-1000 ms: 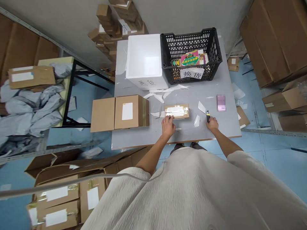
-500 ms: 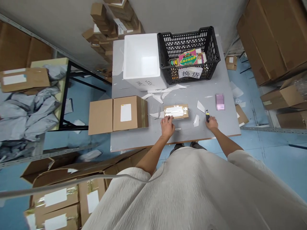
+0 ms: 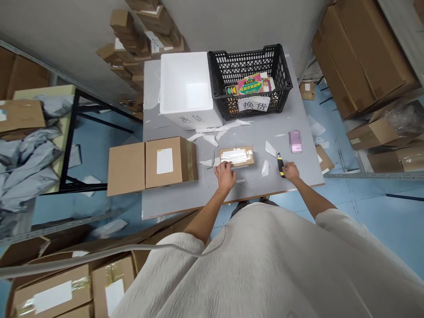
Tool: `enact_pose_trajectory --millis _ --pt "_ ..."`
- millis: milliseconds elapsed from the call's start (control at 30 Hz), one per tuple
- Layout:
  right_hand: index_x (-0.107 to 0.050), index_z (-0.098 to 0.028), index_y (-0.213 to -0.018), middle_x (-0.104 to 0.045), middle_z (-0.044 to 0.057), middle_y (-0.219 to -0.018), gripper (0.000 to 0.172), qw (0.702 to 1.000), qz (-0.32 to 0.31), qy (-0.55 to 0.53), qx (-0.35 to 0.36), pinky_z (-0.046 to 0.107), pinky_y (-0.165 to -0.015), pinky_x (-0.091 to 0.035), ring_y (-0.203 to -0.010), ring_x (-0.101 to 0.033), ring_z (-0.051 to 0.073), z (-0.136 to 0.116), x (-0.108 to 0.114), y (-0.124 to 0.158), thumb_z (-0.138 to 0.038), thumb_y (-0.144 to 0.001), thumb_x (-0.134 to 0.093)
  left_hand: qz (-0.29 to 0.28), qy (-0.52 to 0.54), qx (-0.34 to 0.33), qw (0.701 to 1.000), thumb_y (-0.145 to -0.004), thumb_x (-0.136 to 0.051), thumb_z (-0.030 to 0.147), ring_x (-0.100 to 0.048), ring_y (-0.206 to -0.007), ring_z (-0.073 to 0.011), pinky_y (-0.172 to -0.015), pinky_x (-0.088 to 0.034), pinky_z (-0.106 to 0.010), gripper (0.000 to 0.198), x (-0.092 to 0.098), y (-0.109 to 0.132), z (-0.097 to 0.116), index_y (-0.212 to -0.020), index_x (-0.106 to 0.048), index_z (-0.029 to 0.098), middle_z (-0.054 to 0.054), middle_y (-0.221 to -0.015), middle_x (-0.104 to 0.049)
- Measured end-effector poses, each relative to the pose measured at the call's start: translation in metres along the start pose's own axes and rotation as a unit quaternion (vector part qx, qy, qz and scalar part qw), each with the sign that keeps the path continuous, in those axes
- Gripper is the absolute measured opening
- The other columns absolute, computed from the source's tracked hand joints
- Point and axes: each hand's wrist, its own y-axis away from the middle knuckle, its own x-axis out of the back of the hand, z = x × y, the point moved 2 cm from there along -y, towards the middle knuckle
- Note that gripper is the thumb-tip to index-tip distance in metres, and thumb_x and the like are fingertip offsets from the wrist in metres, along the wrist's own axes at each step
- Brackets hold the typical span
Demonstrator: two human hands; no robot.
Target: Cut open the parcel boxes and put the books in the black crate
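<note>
A small cardboard parcel [image 3: 236,156] with silver tape and a white label lies flat on the grey table [image 3: 195,201]. My left hand [image 3: 225,174] grips its near edge, fingers over the cardboard. To the right, my right hand [image 3: 290,171] rests on the table, shut on a yellow-and-black utility knife [image 3: 281,165], whose blade is hidden or too small to see. Between the hands lie white paper scraps [image 3: 265,168]. A pixelated flat object [image 3: 294,141] sits just beyond my right hand.
A white foam box [image 3: 185,84] and a black plastic crate [image 3: 248,55] holding colourful books stand at the table's far side. A larger cardboard box [image 3: 164,162] lies at the left edge. Cardboard boxes and grey mailer bags [image 3: 29,170] surround the table.
The whole scene has shifted left in view as my head turned. The knife now tilts further, its tip toward the upper left, and my left hand stays on the parcel.
</note>
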Motion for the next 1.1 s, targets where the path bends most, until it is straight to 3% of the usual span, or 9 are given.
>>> enact_pose_trajectory --millis 267,467,567,833,1100 --pt "-0.072 -0.021 -0.133 -0.06 0.018 -0.157 0.032 1.0 0.031 0.002 0.001 0.045 -0.118 -0.051 -0.141 -0.058 0.036 0.021 0.021 -0.002 -0.028 -0.107 -0.054 0.009 0.024 -0.047 0.999 -0.091 -0.058 0.017 -0.051 -0.155 -0.0428 -0.136 -0.029 -0.068 0.062 -0.002 -0.004 0.017 -0.152 -0.065 0.022 -0.022 -0.16 -0.059" --pt "-0.07 -0.021 -0.138 -0.05 0.015 -0.175 0.037 0.999 0.05 -0.005 0.014 0.048 -0.123 -0.048 -0.15 -0.052 0.036 0.032 0.036 -0.011 -0.027 -0.104 -0.056 -0.013 0.025 -0.055 0.998 -0.093 -0.057 0.018 -0.054 -0.152 -0.0427 -0.133 -0.035 -0.065 0.061 -0.004 0.0 0.025 -0.154 -0.063 0.022 -0.022 -0.16 -0.061" --pt "-0.068 -0.021 -0.137 -0.044 0.014 -0.182 0.035 0.998 0.054 0.0 0.015 0.048 -0.126 -0.043 -0.154 -0.048 0.035 0.037 0.043 -0.02 -0.029 -0.107 -0.054 -0.031 0.025 -0.061 0.997 -0.095 -0.053 0.017 -0.056 -0.152 -0.0402 -0.131 -0.038 -0.063 0.058 -0.004 0.005 0.025 -0.153 -0.062 0.023 -0.02 -0.158 -0.064" --pt "-0.065 -0.025 -0.12 -0.048 0.012 -0.178 0.018 0.998 0.053 0.015 0.02 0.05 -0.121 -0.038 -0.149 -0.042 0.034 0.044 0.058 -0.052 -0.028 -0.102 -0.062 -0.025 0.018 -0.066 0.997 -0.095 -0.053 0.013 -0.055 -0.159 -0.0361 -0.133 -0.041 -0.057 0.056 -0.005 0.012 0.023 -0.149 -0.063 0.023 -0.018 -0.162 -0.064" --pt "-0.066 -0.022 -0.113 -0.047 0.013 -0.179 0.021 0.999 0.023 0.022 0.041 0.057 -0.118 -0.038 -0.143 -0.041 0.039 0.051 0.055 -0.081 -0.024 -0.092 -0.064 -0.031 0.009 -0.052 0.998 -0.093 -0.056 0.013 -0.058 -0.157 -0.0362 -0.131 -0.044 -0.058 0.06 -0.002 0.011 0.024 -0.151 -0.064 0.025 -0.017 -0.161 -0.066"
